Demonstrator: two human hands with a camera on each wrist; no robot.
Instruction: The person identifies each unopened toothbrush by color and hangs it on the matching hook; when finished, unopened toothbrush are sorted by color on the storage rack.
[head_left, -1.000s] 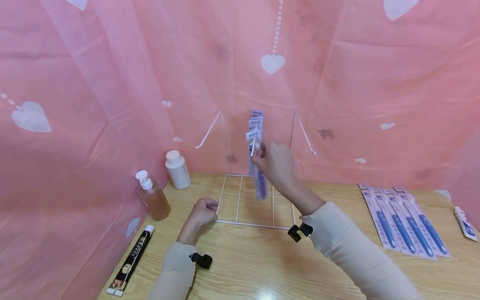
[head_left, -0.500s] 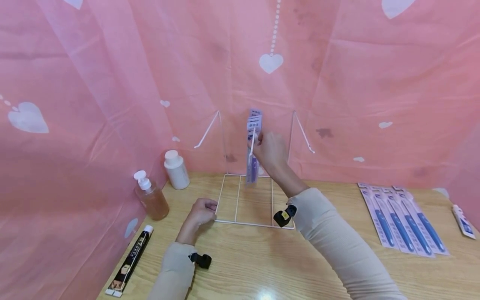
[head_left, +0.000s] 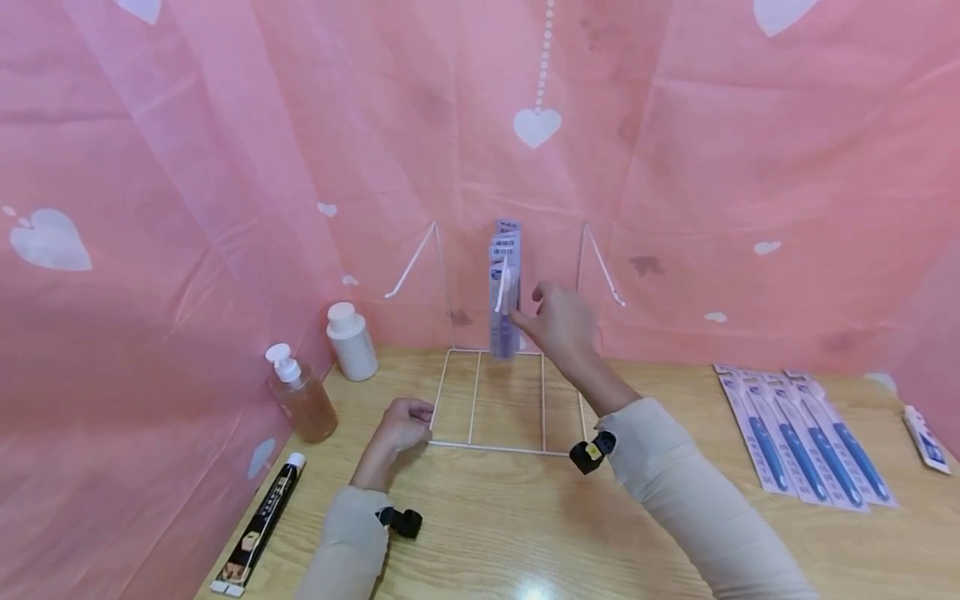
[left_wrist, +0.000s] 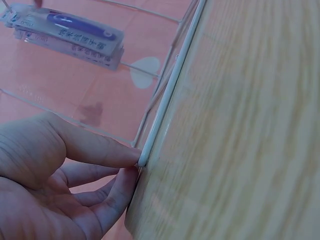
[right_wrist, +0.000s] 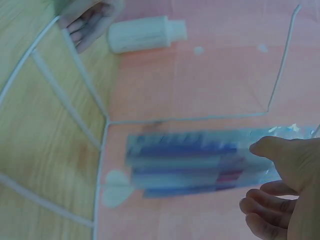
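Note:
A white wire rack [head_left: 487,447] stands on the wooden table, with hooks rising at the back. Several purple toothbrush packs [head_left: 505,292] hang one in front of another on its middle hook; the left wrist view catches their lower ends [left_wrist: 85,35]. My left hand [head_left: 400,425] pinches the rack's front left corner between thumb and fingers, clearly seen in the left wrist view. Just right of the hanging packs is my right hand [head_left: 562,325], holding nothing, thumb and fingers apart. Its thumb overlaps the packs in the right wrist view, where they look blurred.
Several blue toothbrush packs [head_left: 806,437] lie fanned on the right, beside a toothpaste tube [head_left: 927,439]. To the left are a white bottle [head_left: 352,342], a pump bottle [head_left: 303,404] and a black tube [head_left: 261,525]. A pink curtain [head_left: 675,167] backs the table.
The front toothbrush pack has gone back along the hook to join the others. My right hand has let go and drawn off to the right. The left hand keeps its place.

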